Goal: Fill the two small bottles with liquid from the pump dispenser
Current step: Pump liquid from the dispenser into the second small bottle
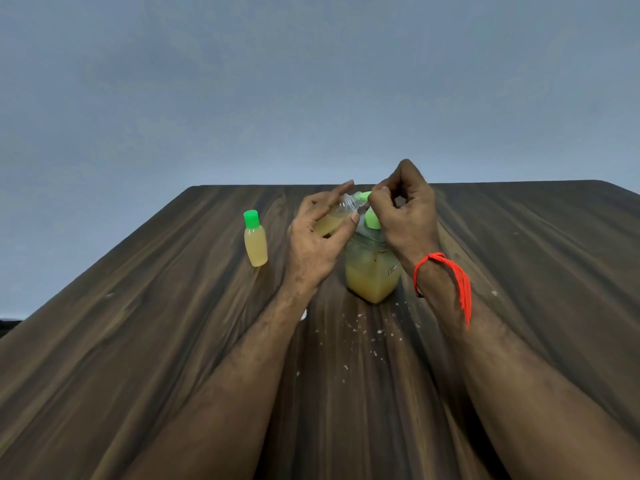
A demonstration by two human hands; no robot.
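On the desk (145, 341) in front of you, the pump dispenser (372, 271) stands near the middle. Well to its left stands a capped small bottle (255, 239), upright and apart from everything else. Above the dispenser, your left hand (317, 244) holds the second small bottle (334, 220) tilted, its neck pointing right toward your right hand (403, 209). A cap (365, 195) sits between that neck and your right fingertips. Crumbs (360, 327) lie scattered just before the dispenser.

I have one wide-angle view, from the head. It looks forward and down along the desk (138, 341), close over both forearms. The far wall fills the top.
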